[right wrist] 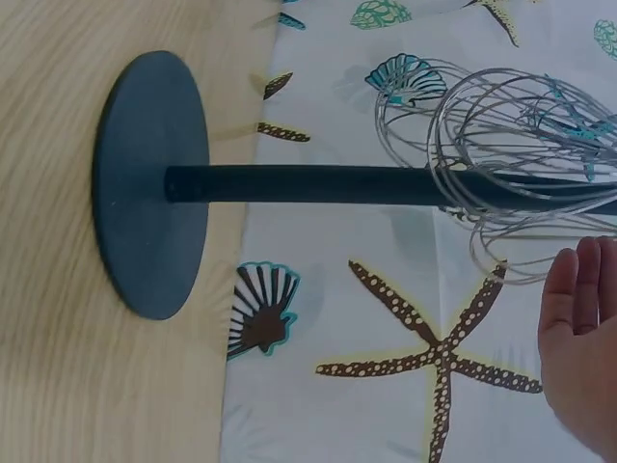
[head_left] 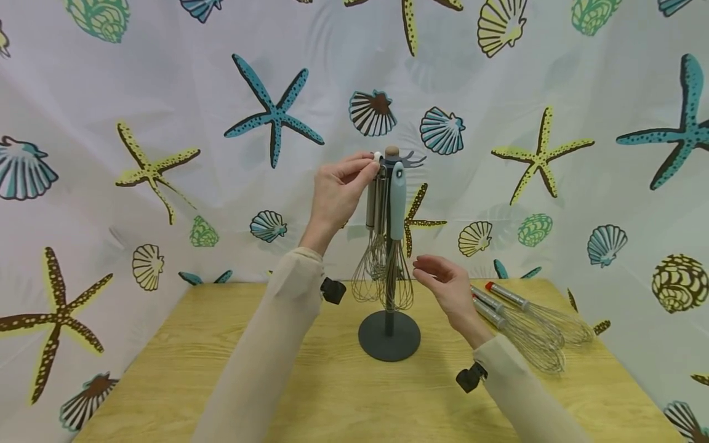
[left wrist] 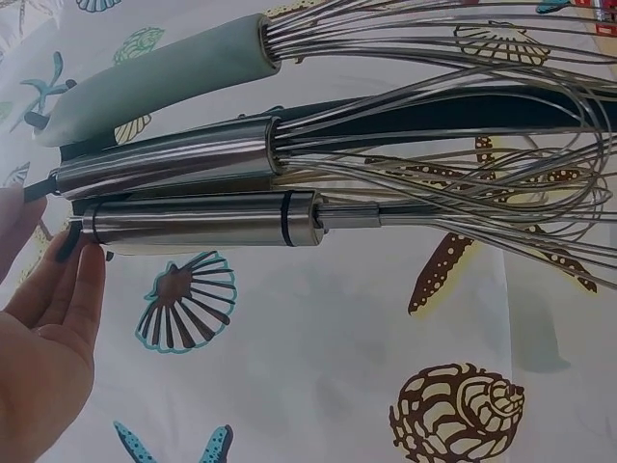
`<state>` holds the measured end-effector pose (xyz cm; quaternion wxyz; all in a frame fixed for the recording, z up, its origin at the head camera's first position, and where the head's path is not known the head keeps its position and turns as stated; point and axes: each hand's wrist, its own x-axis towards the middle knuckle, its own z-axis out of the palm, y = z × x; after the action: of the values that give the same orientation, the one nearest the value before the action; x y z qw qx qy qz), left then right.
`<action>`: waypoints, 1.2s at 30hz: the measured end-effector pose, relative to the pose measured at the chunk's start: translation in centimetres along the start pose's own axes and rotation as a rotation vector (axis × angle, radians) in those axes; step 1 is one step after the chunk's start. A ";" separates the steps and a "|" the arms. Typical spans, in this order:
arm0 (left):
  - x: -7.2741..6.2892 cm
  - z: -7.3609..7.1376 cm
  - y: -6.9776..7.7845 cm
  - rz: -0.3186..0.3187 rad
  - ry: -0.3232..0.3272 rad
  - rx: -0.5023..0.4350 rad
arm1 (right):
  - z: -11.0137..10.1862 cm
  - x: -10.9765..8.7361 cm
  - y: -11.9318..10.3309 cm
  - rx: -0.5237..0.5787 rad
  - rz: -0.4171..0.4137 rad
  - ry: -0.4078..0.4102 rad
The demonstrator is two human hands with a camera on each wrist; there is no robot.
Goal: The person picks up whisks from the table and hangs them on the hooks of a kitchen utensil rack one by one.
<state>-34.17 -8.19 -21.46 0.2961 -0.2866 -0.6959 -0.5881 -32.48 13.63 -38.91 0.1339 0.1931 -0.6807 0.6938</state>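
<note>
A dark stand [head_left: 389, 344] with a round base and a wooden knob on top holds several hanging whisks. One whisk has a pale blue-green handle [head_left: 397, 203]; beside it hang steel-handled whisks [left wrist: 169, 159]. At the top of the stand my left hand [head_left: 339, 191] pinches the hanging end of a steel whisk [left wrist: 202, 220] with black bands on its handle, near the hooks [head_left: 412, 160]. My right hand [head_left: 445, 289] is held beside the whisks' wire loops [right wrist: 521, 145], fingers loosely bent, holding nothing. Whether its fingertips touch the wires I cannot tell.
Several whisks [head_left: 520, 326] with steel handles and red ends lie on the right side of the wooden table [head_left: 327, 394]. A white cloth [head_left: 183, 74] printed with starfish and shells hangs behind and at both sides.
</note>
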 end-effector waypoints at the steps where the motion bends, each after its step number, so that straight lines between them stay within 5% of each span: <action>1: 0.0 -0.1 0.0 -0.001 0.001 0.003 | -0.2 -0.1 0.1 -0.003 0.003 -0.005; 13: -0.3 0.1 0.0 0.013 0.001 -0.007 | -4.1 -1.2 2.0 -0.023 0.146 -0.067; 24: -0.1 0.2 0.0 0.025 0.032 -0.011 | -8.2 -0.9 2.6 -0.123 0.209 -0.028; 36: -0.1 0.8 0.4 0.011 0.027 0.028 | -11.4 -1.5 4.6 -0.080 0.216 -0.020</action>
<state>-33.84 -7.39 -21.40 0.3125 -0.2782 -0.6986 -0.5804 -34.17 24.94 -43.68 0.0590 0.1200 -0.7259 0.6746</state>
